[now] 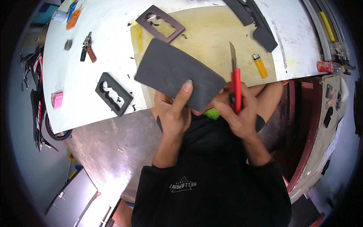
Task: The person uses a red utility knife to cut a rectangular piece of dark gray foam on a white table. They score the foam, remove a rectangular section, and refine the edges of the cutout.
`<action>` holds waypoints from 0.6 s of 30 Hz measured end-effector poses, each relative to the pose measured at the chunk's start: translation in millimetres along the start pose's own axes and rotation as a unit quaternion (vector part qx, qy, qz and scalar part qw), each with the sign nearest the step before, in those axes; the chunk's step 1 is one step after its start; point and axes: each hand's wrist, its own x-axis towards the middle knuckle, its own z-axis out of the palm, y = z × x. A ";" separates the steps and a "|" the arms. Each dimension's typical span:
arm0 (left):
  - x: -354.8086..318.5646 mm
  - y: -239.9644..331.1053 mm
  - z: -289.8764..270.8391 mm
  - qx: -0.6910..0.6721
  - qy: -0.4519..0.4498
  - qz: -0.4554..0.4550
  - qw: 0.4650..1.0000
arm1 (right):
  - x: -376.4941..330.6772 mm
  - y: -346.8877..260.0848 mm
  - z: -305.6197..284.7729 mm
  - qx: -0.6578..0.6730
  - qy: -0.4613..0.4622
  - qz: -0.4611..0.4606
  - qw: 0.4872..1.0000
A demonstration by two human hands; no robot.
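Note:
My left hand (176, 109) grips a dark grey rectangular foam block (170, 70) from its near edge, thumb pressed on the top face. The block is held tilted over the table's front edge. In my right hand (242, 115) is a red utility knife (236, 89), its long blade out and pointing away from me. The fingers of that hand are close to the block's right corner; whether they touch it I cannot tell. A black foam frame (103, 89) with a wavy cutout lies on the table to the left. Beyond the block lies a purplish-brown foam frame (177, 27) with a similar cutout.
The white table (109, 41) carries a yellowed cutting sheet (211, 22). A yellow lighter (260, 66) lies right of the knife, with black foam pieces (264, 38) behind it. A clamp-like tool (88, 49), a pink tape roll (57, 100) and a small grey roll (68, 44) sit at left.

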 end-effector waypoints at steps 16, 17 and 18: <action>-9.2 -14.5 17.7 0.179 0.040 0.138 0.973 | 15.4 6.9 17.4 0.125 0.050 0.161 0.978; -9.2 -19.2 15.4 0.186 0.047 0.150 0.970 | 15.7 8.3 17.8 0.128 0.051 0.172 0.975; -8.9 -21.8 14.6 0.194 0.055 0.163 0.966 | 17.1 8.3 19.8 0.143 0.054 0.191 0.970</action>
